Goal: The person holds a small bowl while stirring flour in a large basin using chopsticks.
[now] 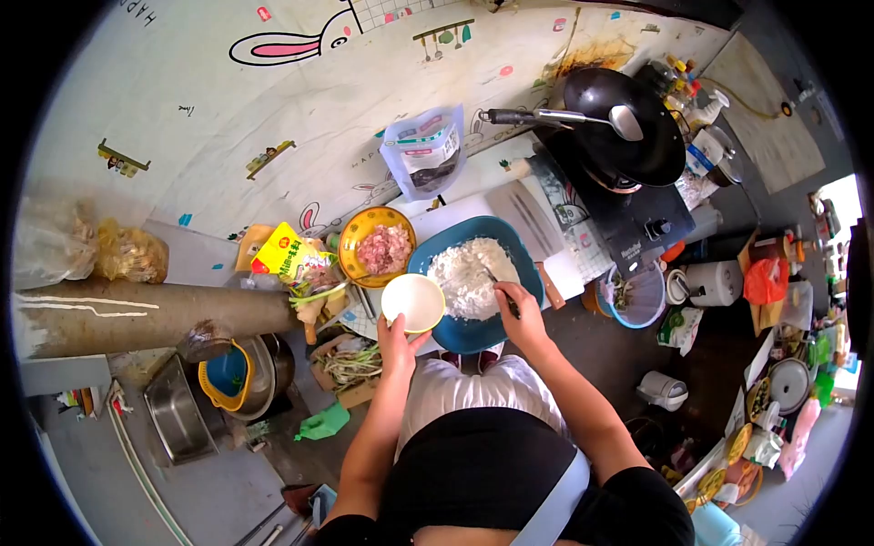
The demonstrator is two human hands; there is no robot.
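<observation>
My left hand [397, 346] grips a small white bowl [414, 303] with a yellow rim, held at the near left edge of a blue basin [421, 246]. White flour-like powder [473, 276] fills much of that basin. Closed around a thin utensil [490, 273], my right hand [522, 314] is over the basin's right side. The utensil's tip reaches the powder, so I cannot make out whether it is a spoon or a fork. Left of the basin, a yellow-orange bowl [351, 238] contains pink minced meat [382, 249].
Right of the basin lies a cleaver [535, 218]. A black wok [583, 96] with a spatula [592, 118] across it sits on the stove [669, 218]. A yellow seasoning packet [283, 252] and an upright pouch [423, 150] stand near the wall. Scallions [350, 361] are in a box below.
</observation>
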